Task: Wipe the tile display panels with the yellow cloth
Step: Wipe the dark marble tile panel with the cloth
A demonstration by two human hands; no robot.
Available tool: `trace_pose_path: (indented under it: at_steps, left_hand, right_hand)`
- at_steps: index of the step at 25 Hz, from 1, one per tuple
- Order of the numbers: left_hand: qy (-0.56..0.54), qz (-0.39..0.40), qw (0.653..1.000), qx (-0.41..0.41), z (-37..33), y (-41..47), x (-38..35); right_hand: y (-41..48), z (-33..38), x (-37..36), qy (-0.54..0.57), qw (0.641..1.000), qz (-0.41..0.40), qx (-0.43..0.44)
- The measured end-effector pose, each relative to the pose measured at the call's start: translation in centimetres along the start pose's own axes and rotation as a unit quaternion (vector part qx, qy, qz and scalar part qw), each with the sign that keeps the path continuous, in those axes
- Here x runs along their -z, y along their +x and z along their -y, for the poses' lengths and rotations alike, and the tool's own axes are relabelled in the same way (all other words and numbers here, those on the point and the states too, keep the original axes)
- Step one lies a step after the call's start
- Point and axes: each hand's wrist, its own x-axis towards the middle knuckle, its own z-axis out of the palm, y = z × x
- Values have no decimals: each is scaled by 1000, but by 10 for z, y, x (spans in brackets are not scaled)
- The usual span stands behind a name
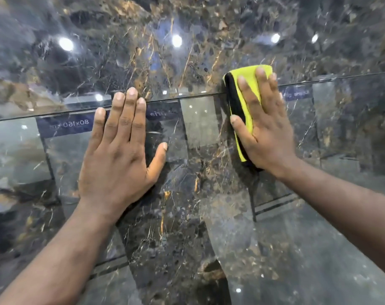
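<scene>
A glossy dark marble tile panel (187, 216) fills the view, with a second panel (187, 40) above a thin horizontal seam. My right hand (268, 128) lies flat with straight fingers on a folded yellow cloth (246, 97) with a black edge, pressing it against the tiles across the seam. My left hand (119, 155) is spread flat on the lower panel, fingertips reaching the seam, holding nothing.
The shiny surface mirrors ceiling lights (176, 40) and other showroom panels. A reflected blue label (66, 125) reading 80x160 shows left of my left hand. The seam (187, 96) runs slightly uphill to the right.
</scene>
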Motion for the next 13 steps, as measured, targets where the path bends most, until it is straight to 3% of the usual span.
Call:
trace_pose_path:
  at_steps: [1, 4, 5, 6, 7, 8, 9, 10, 11, 12, 13]
  left_hand:
    - [-1, 2, 1000, 1, 0, 1, 0]
    - [-7, 1, 1000, 4, 0, -2, 0]
    - [-8, 0, 1000, 4, 0, -2, -1]
    - [-9, 2, 1000, 2, 0, -3, 0]
    - [-13, 5, 1000, -1, 1, -3, 1]
    - [-17, 7, 1000, -1, 1, -3, 1]
    - [-21, 6, 1000, 0, 0, -2, 1]
    - [-26, 3, 1000, 1, -1, -3, 1]
    - [-30, 3, 1000, 1, -1, -3, 1]
    - [-31, 4, 1000, -2, 0, -4, 1]
    - [-32, 3, 999, -6, 1, -3, 2]
  right_hand:
    - [-9, 9, -3, -7, 1000, 1, 3]
    - [-26, -10, 4, -62, 962, 44, 262]
    - [-18, -20, 9, -69, 963, 42, 258]
    - [-9, -27, 8, -55, 980, 21, 188]
    - [0, -24, 5, -12, 998, 4, 58]
    - [5, -14, 1, 20, 998, -4, -65]
    - [3, -3, -1, 15, 994, -7, -109]
    - [-5, 4, -3, -6, 998, -3, -65]
    - [-18, 2, -3, -26, 998, 23, 47]
    - [-29, -8, 3, -54, 980, 55, 181]
    - [-30, -23, 14, -86, 959, 68, 263]
